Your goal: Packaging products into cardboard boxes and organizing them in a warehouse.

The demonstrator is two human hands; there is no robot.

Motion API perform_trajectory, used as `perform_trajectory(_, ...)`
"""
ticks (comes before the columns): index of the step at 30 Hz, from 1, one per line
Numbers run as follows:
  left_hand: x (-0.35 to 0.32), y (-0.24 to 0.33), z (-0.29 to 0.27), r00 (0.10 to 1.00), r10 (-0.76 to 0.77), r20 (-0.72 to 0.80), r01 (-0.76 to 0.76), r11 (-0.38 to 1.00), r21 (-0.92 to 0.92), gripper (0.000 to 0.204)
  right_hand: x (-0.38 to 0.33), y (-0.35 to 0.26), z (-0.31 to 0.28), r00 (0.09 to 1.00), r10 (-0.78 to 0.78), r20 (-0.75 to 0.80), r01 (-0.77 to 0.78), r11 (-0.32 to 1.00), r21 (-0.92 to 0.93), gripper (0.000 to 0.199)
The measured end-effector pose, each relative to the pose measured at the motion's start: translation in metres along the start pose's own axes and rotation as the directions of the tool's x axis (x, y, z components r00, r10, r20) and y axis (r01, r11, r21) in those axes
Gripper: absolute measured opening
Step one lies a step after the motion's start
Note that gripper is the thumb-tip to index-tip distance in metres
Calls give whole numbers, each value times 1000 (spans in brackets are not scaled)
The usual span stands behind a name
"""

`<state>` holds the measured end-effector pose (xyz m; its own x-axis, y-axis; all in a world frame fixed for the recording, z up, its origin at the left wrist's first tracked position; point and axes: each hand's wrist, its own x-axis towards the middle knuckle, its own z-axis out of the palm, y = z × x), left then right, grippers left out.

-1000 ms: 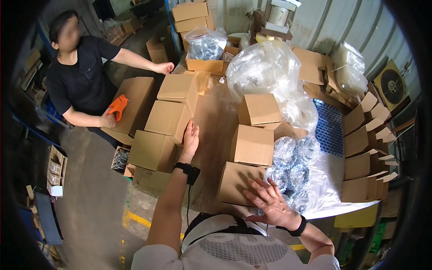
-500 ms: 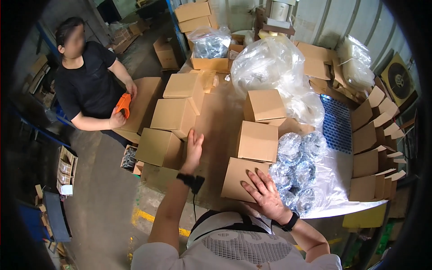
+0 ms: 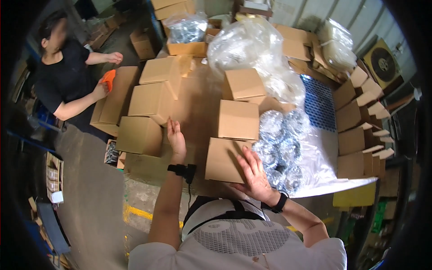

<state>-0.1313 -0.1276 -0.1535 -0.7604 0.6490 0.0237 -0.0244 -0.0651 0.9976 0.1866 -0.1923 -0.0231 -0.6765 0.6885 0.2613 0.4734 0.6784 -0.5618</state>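
Observation:
Two rows of closed brown cardboard boxes stand on the table in front of me. My right hand point(image 3: 254, 176) rests on the right front corner of the nearest box in the right row point(image 3: 222, 158), fingers stretched out over its top and thumb at its front edge. Behind it stand a middle box point(image 3: 238, 119) and a far box point(image 3: 244, 83). My left hand point(image 3: 176, 138) is open in the gap between the rows, beside the nearest left box point(image 3: 138, 135). Its fingertips come close to the middle left box point(image 3: 149, 102); whether they touch it I cannot tell.
Clear-wrapped round bundles point(image 3: 271, 155) lie right of the boxes, near a blue dimpled tray point(image 3: 318, 103). Open boxes point(image 3: 353, 137) line the right edge. Plastic bags point(image 3: 247, 45) pile up behind. At left, a person point(image 3: 67, 72) holds an orange tape dispenser point(image 3: 108, 80) by a larger box point(image 3: 118, 94).
The whole view has shifted, so the scene sits further left and higher. My right hand has slid toward the nearest box's right edge. The co-worker's one hand has come off the orange tape dispenser.

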Motion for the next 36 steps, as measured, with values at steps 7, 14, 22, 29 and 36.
perform_trajectory(7,-115,61,-29,599,-400,694,598,799,-55,60,-21,16,-5,876,412,250,-475,644,600,102)
perform_trajectory(14,-161,88,-36,660,-469,587,632,769,-95,57,14,13,2,834,276,477,-520,683,514,105)
perform_trajectory(22,-120,86,-82,948,-244,203,301,894,-332,60,69,-9,95,940,56,336,-327,423,845,106)
perform_trajectory(29,-135,99,-84,923,-369,111,385,875,-293,62,84,-12,127,957,14,290,-249,553,795,105)
perform_trajectory(36,-113,96,-86,936,-346,60,346,879,-328,62,92,-17,53,933,-42,358,-286,520,805,84)
